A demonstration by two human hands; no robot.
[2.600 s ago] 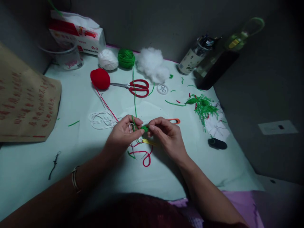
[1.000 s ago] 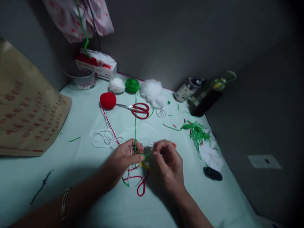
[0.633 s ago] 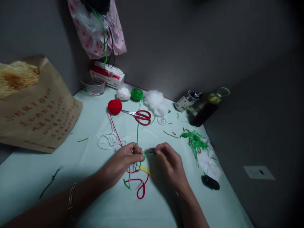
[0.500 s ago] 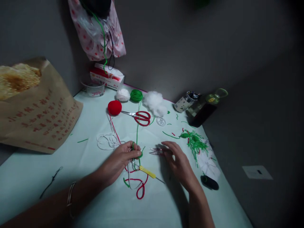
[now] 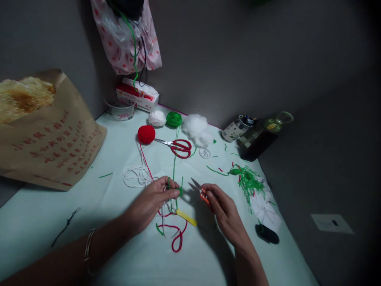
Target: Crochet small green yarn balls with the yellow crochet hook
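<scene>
Green yarn (image 5: 180,190) is pinched between the fingers of my left hand (image 5: 154,200), and a short end sticks up. My right hand (image 5: 222,206) grips small orange-handled scissors (image 5: 205,195), their blades parted and pointing toward the yarn. A yellow-handled crochet hook (image 5: 186,217) lies below my left hand, among red yarn (image 5: 177,241) and white strands. The green strand runs back past red-handled scissors (image 5: 180,148) to a green ball (image 5: 174,119). A red ball (image 5: 146,134) and a white ball (image 5: 157,118) sit near it.
A paper bag with bread (image 5: 56,147) stands at the left. Behind are a plastic tub (image 5: 122,111), a tissue box (image 5: 138,95) and white stuffing (image 5: 197,129). On the right are a pen cup (image 5: 235,129), a bottle (image 5: 257,141) and green yarn scraps (image 5: 250,182).
My right hand has picked up the small scissors from the table and holds them raised with blades apart. My left hand keeps its pinch on the green yarn. The view has shifted slightly.
</scene>
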